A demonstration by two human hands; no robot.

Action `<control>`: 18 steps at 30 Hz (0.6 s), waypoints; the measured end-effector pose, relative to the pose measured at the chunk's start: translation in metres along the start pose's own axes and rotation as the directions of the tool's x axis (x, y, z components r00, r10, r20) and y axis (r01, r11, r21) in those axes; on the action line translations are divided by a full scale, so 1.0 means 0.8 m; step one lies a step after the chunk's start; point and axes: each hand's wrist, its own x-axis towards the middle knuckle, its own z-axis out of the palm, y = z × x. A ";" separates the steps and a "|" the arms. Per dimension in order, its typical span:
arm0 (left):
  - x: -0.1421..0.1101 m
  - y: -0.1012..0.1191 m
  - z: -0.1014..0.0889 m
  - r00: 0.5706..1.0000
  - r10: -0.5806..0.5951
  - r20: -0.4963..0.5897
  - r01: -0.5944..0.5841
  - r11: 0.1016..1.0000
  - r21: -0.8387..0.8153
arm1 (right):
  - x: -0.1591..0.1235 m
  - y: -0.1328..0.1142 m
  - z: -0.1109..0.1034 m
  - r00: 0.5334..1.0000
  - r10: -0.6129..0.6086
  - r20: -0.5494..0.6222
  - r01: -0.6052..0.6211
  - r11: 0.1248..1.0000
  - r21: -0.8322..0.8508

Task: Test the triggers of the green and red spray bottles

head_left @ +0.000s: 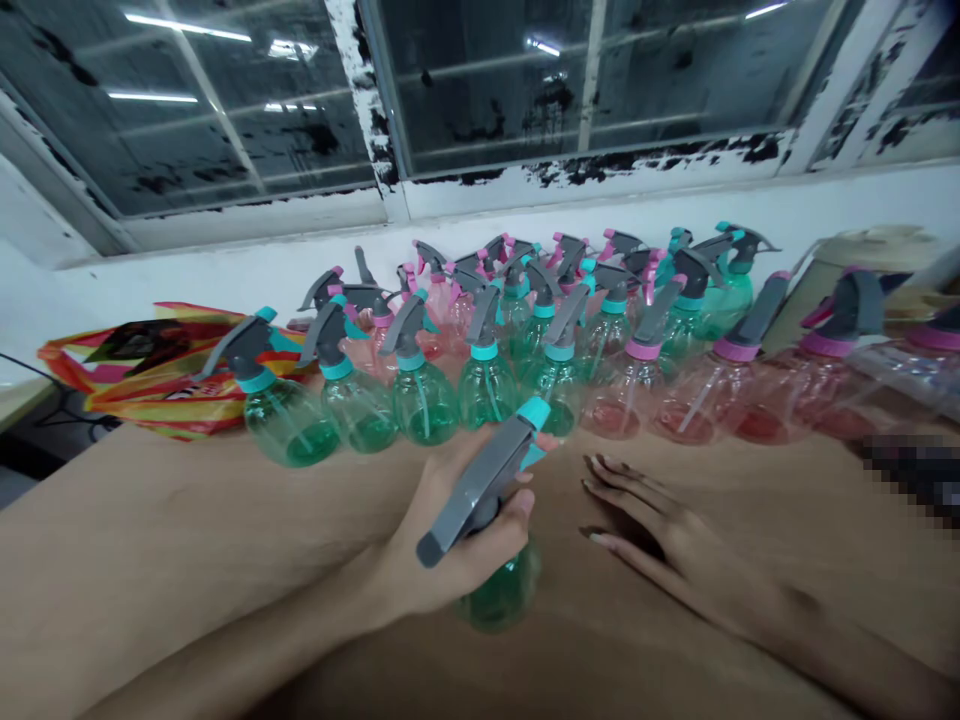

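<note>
Though grey-headed, a translucent green, teal-tipped spray bottle (pixel 484 510).

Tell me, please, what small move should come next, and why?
Perhaps bring the right hand to the held bottle to steady it: the left hand alone grips it, while the right is nearby, open and holding nothing.

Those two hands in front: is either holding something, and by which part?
The left hand grips a green spray bottle by its neck, just under the grey spray head. The right hand holds nothing; it lies open over the table.
</note>
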 end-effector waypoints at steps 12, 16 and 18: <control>0.002 0.011 -0.006 0.997 -0.067 0.026 0.068 0.998 -0.020 | 0.001 -0.003 -0.003 1.000 0.003 -0.028 -0.002 0.999 0.035; 0.001 0.008 -0.003 0.997 -0.068 0.027 0.069 0.995 -0.067 | 0.001 -0.004 -0.004 0.999 0.013 -0.034 -0.011 0.999 0.051; -0.001 0.005 -0.002 0.998 -0.053 0.015 0.054 0.997 -0.055 | 0.001 -0.003 -0.003 1.000 0.010 -0.027 -0.009 0.999 0.041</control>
